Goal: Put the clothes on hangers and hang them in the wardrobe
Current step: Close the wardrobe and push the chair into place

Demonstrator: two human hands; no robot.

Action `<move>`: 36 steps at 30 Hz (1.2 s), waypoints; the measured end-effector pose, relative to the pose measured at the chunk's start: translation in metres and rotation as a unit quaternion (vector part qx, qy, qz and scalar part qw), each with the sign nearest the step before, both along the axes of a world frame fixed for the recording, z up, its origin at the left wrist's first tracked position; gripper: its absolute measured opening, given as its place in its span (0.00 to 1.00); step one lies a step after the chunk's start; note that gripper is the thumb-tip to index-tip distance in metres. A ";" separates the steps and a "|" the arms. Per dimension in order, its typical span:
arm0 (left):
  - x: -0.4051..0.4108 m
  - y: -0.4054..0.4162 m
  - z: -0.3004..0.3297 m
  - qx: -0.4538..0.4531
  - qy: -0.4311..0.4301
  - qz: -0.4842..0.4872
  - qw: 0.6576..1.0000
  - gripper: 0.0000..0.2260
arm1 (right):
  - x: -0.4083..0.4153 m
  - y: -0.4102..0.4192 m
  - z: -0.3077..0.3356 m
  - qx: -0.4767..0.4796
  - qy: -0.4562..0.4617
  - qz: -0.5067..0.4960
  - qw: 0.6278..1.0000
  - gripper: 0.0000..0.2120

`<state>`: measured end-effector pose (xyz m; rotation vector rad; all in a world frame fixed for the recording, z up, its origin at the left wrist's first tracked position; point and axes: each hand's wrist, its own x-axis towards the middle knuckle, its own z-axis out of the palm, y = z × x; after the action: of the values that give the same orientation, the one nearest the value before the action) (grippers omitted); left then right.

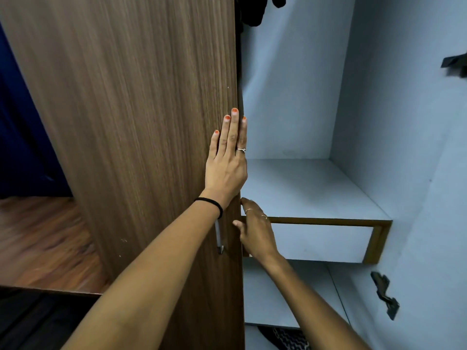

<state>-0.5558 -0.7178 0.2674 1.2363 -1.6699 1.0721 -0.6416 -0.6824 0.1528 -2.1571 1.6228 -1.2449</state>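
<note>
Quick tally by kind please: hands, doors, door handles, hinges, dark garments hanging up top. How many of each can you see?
Hands: 2, left hand flat on the wooden door, right hand at its edge
Doors: 1
Door handles: 1, metal handle
Hinges: 2, upper hinge, lower hinge
Dark garments hanging: 1 visible, cropped at the top
Total: 7

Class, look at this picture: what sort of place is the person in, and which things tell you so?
Probably a bedroom or dressing area, at an open wardrobe. Clues: the tall brown wood-grain wardrobe door under the flat left hand, pale grey inner shelves, and dark clothes hanging at the top.
</note>
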 end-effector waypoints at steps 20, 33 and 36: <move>-0.004 0.017 0.005 0.080 0.006 0.015 0.997 0.31 | 0.002 0.002 -0.001 0.059 -0.026 0.013 0.998 0.27; 0.010 0.142 -0.018 0.173 -0.081 -0.064 0.980 0.30 | -0.026 0.163 0.001 0.064 -0.071 -0.105 0.990 0.28; -0.002 0.181 -0.018 0.164 -0.071 -0.111 0.978 0.30 | -0.034 0.221 0.002 0.049 -0.074 -0.136 0.987 0.27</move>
<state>-0.5583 -0.5372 0.2491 1.1587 -2.1049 0.7846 -0.6752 -0.4615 0.1552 -1.7845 1.9179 -1.3276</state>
